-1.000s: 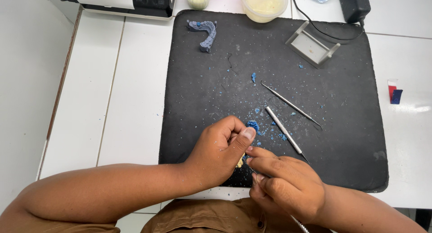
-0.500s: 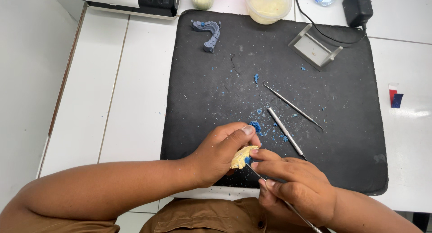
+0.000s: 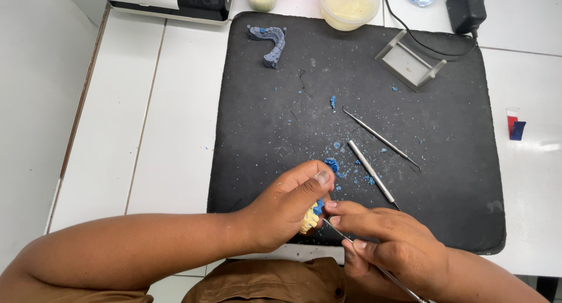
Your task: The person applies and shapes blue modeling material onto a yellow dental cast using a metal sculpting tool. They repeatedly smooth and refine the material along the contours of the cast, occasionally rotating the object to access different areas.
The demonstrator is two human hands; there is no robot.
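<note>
My left hand [image 3: 284, 208] grips a small yellow dental cast [image 3: 308, 220] with blue material on it, just above the near edge of the black mat [image 3: 263, 121]. A thin metal pick [image 3: 374, 265] is held in my right hand [image 3: 389, 247], and its tip touches the cast beside the blue bit. Blue crumbs [image 3: 332, 164] lie scattered on the mat right past my fingers.
Two more metal instruments [image 3: 370, 169] [image 3: 380, 138] lie on the mat to the right. A blue arch-shaped piece [image 3: 270, 41] rests at the far left of the mat, a grey holder [image 3: 408, 61] at the far right. Behind stand a bowl [image 3: 348, 6], a jar, a black adapter and a white device.
Both hands have shifted slightly toward me. The yellow cast has turned into view between my left fingers, and the pick tip now rests against it.
</note>
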